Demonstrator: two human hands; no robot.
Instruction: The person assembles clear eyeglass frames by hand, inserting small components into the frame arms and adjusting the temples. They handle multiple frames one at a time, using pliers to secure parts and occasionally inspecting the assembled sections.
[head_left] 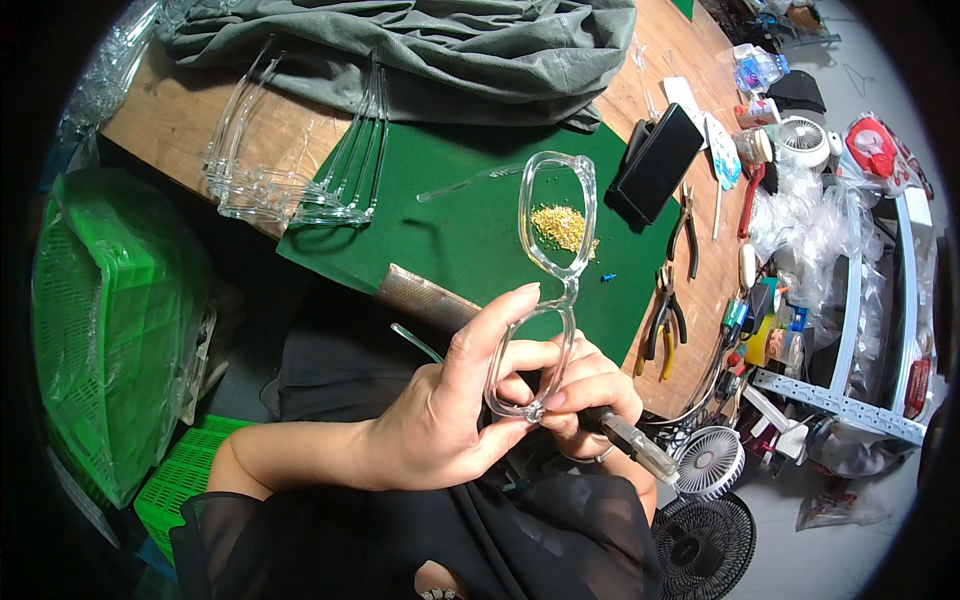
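Note:
A clear plastic eyeglass frame (pixel 572 290) is held upright on its end, one rim above the other. My left hand (pixel 450 400) pinches it around the lower rim, with the thumb and fingers on both sides. One clear temple (pixel 470 184) extends left from the upper end; the other (pixel 415 341) shows beside my left wrist. My right hand (pixel 595 390) is closed at the lower hinge corner, fingertips touching the frame. From it sticks a slim screwdriver-like tool (pixel 640 450), black and grey; its working tip is hidden.
On the green mat (pixel 400 170) lie a heap of tiny gold pieces (pixel 560 228), several clear frames (pixel 290 195), a black phone-like device (pixel 655 165) and two pliers (pixel 665 320). Grey cloth (pixel 420 60) covers the back. Green crates (pixel 120 320) stand left, fans (pixel 708 462) right.

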